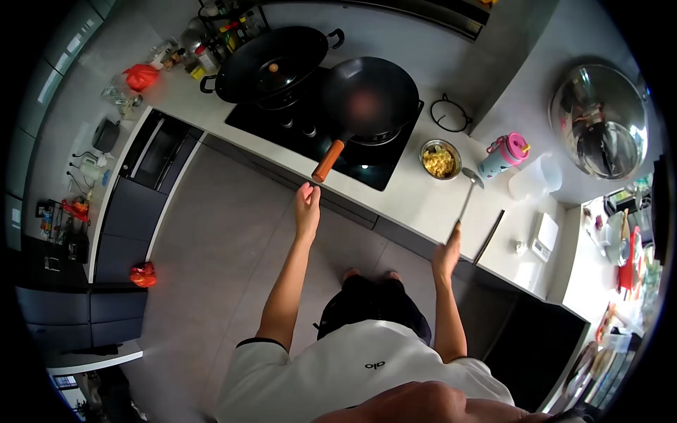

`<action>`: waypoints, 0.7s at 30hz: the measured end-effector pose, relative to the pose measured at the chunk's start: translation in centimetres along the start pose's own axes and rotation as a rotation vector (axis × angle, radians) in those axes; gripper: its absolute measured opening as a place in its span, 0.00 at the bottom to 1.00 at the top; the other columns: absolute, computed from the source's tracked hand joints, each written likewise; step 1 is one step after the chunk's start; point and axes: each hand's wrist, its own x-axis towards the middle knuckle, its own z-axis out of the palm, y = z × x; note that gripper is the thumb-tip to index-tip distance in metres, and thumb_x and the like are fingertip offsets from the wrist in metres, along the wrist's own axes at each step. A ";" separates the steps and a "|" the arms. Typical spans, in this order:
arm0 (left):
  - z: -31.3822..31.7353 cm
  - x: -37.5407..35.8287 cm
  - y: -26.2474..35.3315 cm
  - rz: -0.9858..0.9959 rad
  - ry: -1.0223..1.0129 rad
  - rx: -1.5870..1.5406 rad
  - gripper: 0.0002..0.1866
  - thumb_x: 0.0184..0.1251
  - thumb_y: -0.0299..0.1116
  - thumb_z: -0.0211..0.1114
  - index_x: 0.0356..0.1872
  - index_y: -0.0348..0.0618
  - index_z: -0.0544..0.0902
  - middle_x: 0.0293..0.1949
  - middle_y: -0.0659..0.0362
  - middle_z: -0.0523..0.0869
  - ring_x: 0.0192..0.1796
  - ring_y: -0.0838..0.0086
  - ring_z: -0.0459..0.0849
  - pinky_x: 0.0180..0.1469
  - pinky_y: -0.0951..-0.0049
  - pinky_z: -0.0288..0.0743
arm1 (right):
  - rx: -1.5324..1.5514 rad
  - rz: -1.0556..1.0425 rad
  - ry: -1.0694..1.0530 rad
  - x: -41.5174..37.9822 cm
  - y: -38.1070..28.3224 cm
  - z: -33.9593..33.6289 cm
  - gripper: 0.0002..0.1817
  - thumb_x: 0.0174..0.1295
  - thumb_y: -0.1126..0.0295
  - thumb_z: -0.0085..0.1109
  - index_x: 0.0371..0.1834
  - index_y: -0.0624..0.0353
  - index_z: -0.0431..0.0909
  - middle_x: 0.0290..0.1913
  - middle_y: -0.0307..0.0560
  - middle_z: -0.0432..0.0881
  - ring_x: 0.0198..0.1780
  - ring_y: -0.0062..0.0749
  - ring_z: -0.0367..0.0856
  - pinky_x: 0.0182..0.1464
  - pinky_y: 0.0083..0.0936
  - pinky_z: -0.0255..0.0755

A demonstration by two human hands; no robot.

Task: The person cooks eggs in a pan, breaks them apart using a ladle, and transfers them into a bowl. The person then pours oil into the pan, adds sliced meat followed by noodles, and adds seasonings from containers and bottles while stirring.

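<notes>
My left hand [307,211] is just below the wooden handle [328,161] of a black frying pan [370,95]. Its fingers are stretched out towards the handle's end, seemingly without gripping it. The pan sits on the right burner of a black cooktop [303,144]. In my right hand [446,257] is a long metal ladle [466,199], its head over the counter. Close to that head stands a steel bowl [441,144] with yellow food, apparently scrambled egg [438,163].
A lidded black wok [271,67] covers the left burner. Right of the bowl are a pink-lidded cup [504,155], a clear plastic container [536,178], a dark stick [489,237] and a white scale [544,237]. Bottles [229,35] crowd the back left corner; a red bag [143,275] hangs low at left.
</notes>
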 end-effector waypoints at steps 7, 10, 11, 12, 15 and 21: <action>1.8 6.4 2.4 -0.370 -0.288 -0.387 0.23 0.73 0.47 0.54 0.55 0.37 0.73 0.41 0.54 0.81 0.40 0.71 0.83 0.41 0.73 0.78 | 0.176 -0.209 -0.088 2.1 -8.6 -4.7 0.32 0.58 0.84 0.47 0.69 0.60 0.62 0.59 0.62 0.75 0.59 0.51 0.76 0.60 0.36 0.69; 2.8 7.2 3.7 -0.418 -0.299 -0.387 0.17 0.73 0.43 0.54 0.45 0.37 0.76 0.31 0.58 0.81 0.25 0.77 0.79 0.25 0.81 0.73 | 0.074 -0.237 -0.271 10.2 -15.3 -2.9 0.30 0.59 0.78 0.50 0.68 0.46 0.67 0.45 0.62 0.82 0.46 0.55 0.81 0.49 0.42 0.75; 2.7 7.3 3.7 -0.419 -0.309 -0.376 0.16 0.73 0.43 0.55 0.44 0.37 0.77 0.30 0.58 0.81 0.24 0.78 0.78 0.24 0.82 0.71 | 0.046 -0.348 -0.261 13.0 -15.5 -0.4 0.29 0.59 0.75 0.52 0.67 0.43 0.69 0.41 0.61 0.82 0.42 0.55 0.82 0.46 0.45 0.75; 2.6 7.6 3.6 -0.417 -0.320 -0.362 0.16 0.73 0.43 0.55 0.42 0.37 0.77 0.29 0.58 0.80 0.23 0.79 0.76 0.23 0.82 0.70 | -0.025 -0.356 -0.324 15.7 -16.6 1.9 0.27 0.59 0.72 0.53 0.65 0.43 0.71 0.40 0.61 0.83 0.42 0.56 0.82 0.46 0.46 0.75; 3.0 7.4 4.5 -0.431 -0.303 -0.383 0.15 0.72 0.42 0.56 0.36 0.38 0.76 0.26 0.59 0.77 0.19 0.81 0.71 0.18 0.82 0.62 | -0.106 -0.434 -0.359 21.0 -19.5 7.7 0.23 0.59 0.69 0.54 0.59 0.42 0.75 0.40 0.59 0.83 0.42 0.57 0.82 0.47 0.48 0.76; 2.4 7.0 5.2 -0.421 -0.344 -0.438 0.15 0.72 0.41 0.56 0.33 0.37 0.74 0.26 0.59 0.76 0.18 0.82 0.69 0.17 0.83 0.58 | -0.191 -0.405 -0.477 20.3 -19.6 4.1 0.24 0.58 0.70 0.51 0.60 0.40 0.76 0.41 0.59 0.83 0.44 0.54 0.82 0.49 0.45 0.76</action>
